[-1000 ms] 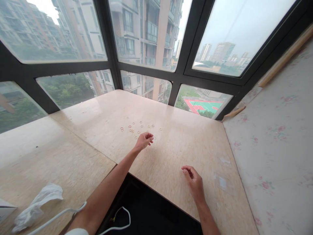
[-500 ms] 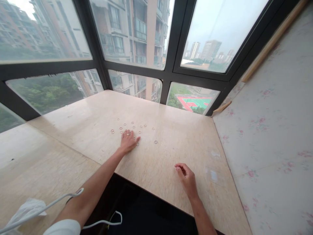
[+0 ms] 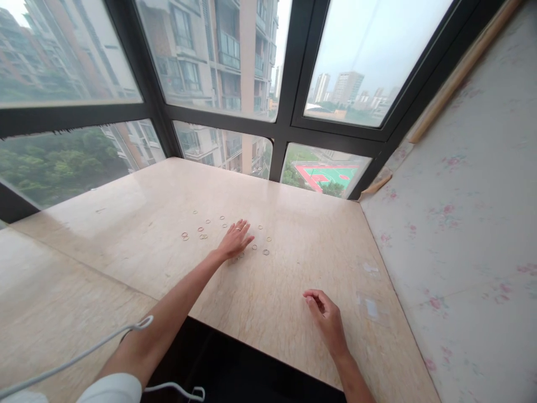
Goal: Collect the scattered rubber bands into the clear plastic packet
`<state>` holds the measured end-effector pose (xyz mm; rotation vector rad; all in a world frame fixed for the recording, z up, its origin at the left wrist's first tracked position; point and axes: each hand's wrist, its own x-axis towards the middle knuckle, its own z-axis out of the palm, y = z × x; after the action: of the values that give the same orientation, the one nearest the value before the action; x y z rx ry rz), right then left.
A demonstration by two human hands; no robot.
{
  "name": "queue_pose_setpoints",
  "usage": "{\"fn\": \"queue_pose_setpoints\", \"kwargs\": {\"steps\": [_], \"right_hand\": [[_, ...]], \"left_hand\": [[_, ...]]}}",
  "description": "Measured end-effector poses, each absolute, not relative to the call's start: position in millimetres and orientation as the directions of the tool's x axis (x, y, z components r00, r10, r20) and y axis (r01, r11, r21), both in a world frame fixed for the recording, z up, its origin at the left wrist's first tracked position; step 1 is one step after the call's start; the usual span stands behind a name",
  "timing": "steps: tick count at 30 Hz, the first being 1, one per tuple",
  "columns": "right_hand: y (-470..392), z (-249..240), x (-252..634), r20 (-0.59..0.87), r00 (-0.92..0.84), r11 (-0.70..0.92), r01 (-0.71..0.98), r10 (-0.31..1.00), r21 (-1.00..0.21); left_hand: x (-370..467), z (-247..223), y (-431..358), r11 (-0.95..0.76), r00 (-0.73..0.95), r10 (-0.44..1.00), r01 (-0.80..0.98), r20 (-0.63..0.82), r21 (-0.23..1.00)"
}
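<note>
Several thin, small rings, like rubber bands, lie scattered on the marbled tabletop. A reddish ring (image 3: 200,229) and a touching pair of rings (image 3: 185,238) are left of my left hand (image 3: 235,239). That hand is laid flat over part of the scatter, fingers stretched out and a finger ring on it; it hides whatever is beneath. To its right sits a dark ring (image 3: 265,252). My right hand (image 3: 325,313) rests nearer the front edge, apart from the rings. Its fingers are curled in with the thumb against them, so their inside is mostly hidden.
The tabletop (image 3: 138,257) ends at dark-framed windows (image 3: 218,120) behind and a flowered wall (image 3: 453,246) on the right. Clear plastic pieces (image 3: 371,308) lie near that wall. A white cable (image 3: 79,355) crosses by my left forearm.
My left hand has slid right across the rings, uncovering some on the left and covering others. My right hand stays curled at nearly the same place. The view has shifted slightly.
</note>
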<state>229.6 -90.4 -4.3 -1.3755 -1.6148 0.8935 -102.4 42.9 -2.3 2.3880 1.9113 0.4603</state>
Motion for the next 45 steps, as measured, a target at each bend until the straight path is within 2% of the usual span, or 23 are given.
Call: {"fn": "queue_pose_setpoints", "kwargs": {"steps": [4,10,15,22,27,30,34,38,42,45], "right_hand": [[-88.3,-5.3,228.5,0.124,-0.055,0.136,0.422,0.991,-0.896],[-86.8,-6.0,226.9,0.112,-0.039,0.118,0.433,0.993,-0.894],[-86.6,-5.4,226.4,0.107,-0.048,0.117,0.447,0.993,-0.887],[-86.8,-5.6,226.9,0.129,-0.041,0.133,0.438,0.991,-0.889],[-87.9,-4.3,227.6,0.106,-0.051,0.118,0.433,0.993,-0.894],[-88.4,-3.9,228.5,0.107,-0.058,0.121,0.423,0.993,-0.898],[-88.4,-5.3,230.5,0.115,-0.067,0.133,0.418,0.991,-0.899],[-88.7,-6.9,231.5,0.122,-0.068,0.140,0.417,0.990,-0.898],[-89.6,-7.6,231.4,0.116,-0.086,0.141,0.426,0.990,-0.894],[-90.0,-7.7,231.3,0.117,-0.103,0.151,0.434,0.988,-0.888]], "left_hand": [[-116.2,-2.6,63.9,-0.277,0.262,0.959,0.947,0.106,0.165],[-149.1,4.1,66.1,0.017,-0.037,0.984,0.993,0.174,0.115],[-165.4,12.2,67.3,0.056,-0.074,0.984,0.992,0.165,0.110],[-160.4,17.3,72.9,0.009,-0.065,0.978,0.962,0.199,0.272],[-171.5,22.4,69.6,0.066,-0.223,0.952,0.817,0.208,0.573],[-184.1,28.8,63.4,0.138,-0.311,0.936,0.757,0.167,0.639],[-202.5,37.7,51.9,0.202,-0.335,0.932,0.796,0.138,0.570],[-222.9,36.8,33.9,0.237,-0.312,0.932,0.910,0.184,0.340],[-231.3,24.8,2.7,0.109,-0.121,0.982,0.990,0.141,0.094],[-223.9,15.5,-22.2,0.068,-0.077,0.985,0.996,0.153,0.063]]}}
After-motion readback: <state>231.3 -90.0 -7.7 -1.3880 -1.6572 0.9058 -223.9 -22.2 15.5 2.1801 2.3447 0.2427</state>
